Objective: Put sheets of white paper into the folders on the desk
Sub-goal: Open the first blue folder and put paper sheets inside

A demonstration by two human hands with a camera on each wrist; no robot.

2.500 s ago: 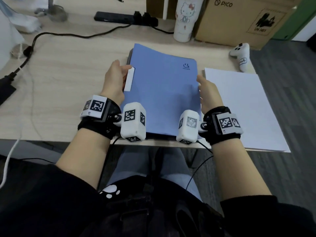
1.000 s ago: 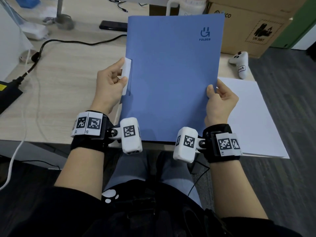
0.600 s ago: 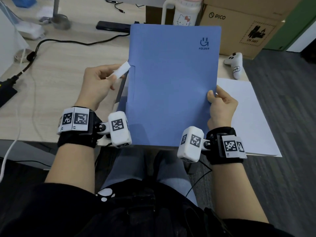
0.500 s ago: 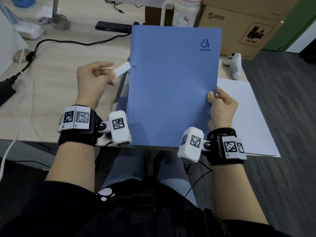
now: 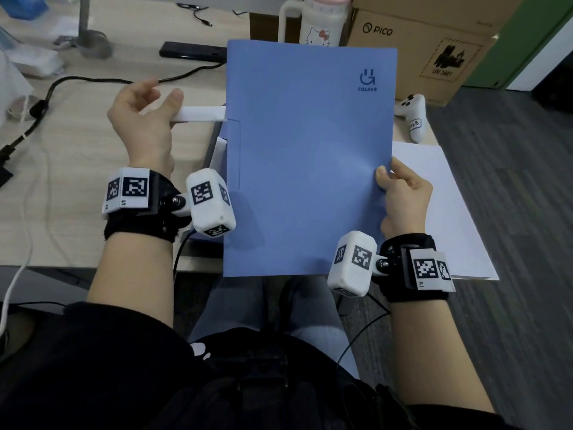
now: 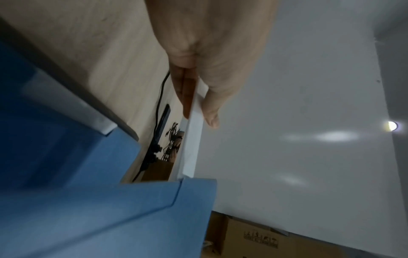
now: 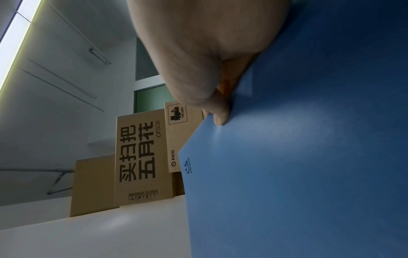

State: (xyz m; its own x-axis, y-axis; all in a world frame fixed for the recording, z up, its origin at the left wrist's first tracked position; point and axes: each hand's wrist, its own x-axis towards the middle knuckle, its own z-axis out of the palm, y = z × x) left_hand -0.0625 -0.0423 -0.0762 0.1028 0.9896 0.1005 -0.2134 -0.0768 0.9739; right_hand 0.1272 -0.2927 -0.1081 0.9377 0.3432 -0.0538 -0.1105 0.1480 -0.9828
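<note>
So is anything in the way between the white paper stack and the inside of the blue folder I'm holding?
Yes: the blue folder is shut. Its front cover lies between the paper stack and the inside. The left hand pinches the white spine bar, partly pulled out; the right hand grips the folder's right edge.

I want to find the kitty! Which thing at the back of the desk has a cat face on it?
The white bottle with the pink lid, behind the blue folder. The cardboard box beside it shows only PICO lettering and a black label.
</note>
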